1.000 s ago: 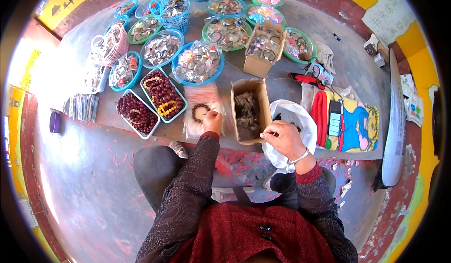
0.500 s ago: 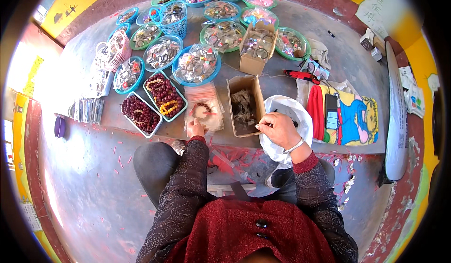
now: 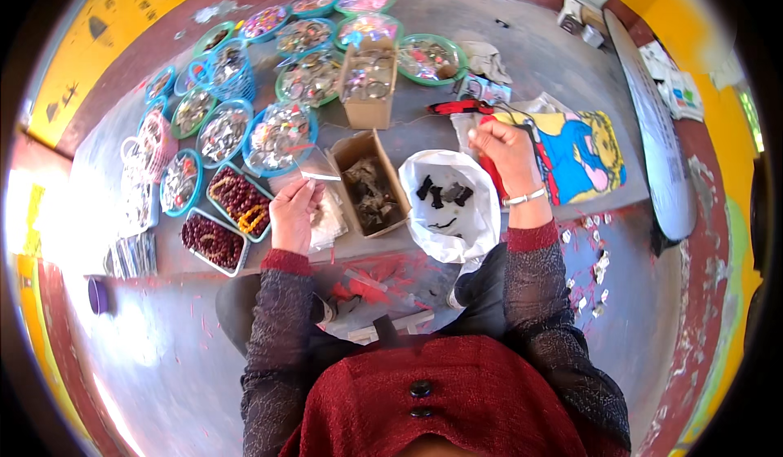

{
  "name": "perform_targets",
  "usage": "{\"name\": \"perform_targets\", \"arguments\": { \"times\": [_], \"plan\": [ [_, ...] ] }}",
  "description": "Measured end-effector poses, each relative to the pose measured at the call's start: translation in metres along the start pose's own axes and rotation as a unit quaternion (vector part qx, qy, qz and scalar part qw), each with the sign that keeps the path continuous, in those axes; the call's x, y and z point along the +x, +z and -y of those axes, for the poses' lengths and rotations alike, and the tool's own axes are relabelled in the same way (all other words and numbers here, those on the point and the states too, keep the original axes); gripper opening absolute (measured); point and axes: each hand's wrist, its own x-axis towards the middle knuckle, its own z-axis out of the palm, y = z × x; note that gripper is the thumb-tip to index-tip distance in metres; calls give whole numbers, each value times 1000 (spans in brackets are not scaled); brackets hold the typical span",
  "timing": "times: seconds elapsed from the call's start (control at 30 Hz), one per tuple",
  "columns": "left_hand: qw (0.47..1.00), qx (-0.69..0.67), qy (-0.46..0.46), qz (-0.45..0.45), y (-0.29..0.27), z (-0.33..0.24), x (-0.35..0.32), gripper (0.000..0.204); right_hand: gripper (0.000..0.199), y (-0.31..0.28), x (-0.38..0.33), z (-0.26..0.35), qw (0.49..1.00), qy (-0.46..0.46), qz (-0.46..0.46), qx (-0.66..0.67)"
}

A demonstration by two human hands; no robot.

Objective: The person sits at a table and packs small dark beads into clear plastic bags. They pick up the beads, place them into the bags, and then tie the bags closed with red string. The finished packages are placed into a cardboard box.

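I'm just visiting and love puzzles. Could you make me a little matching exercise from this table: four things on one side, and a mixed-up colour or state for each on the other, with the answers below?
Column one
1. left hand
2. white bag
3. patterned cloth
4. beads

Column two
A. yellow and blue, with a picture on it
B. mostly dark red
C. its grip on a clear plastic bag
D. open at the top, with black pieces inside

Right pairs: 1-C, 2-D, 3-A, 4-B
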Motion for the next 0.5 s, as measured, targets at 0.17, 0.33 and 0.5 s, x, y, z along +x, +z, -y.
{"name": "perform_targets", "arguments": {
  "times": [0.17,0.33,0.5],
  "plan": [
    [942,307,-46,128,48,-23,-23,13,18,-9,4,-16,1000,-1,15,-25],
    [787,514,73,333,45,15,-32,18,56,40,-14,-6,898,-283,225,-249],
    [692,598,152,374,63,7,-39,12,31,76,-24,-37,833,-235,362,-345]
  ]
}}
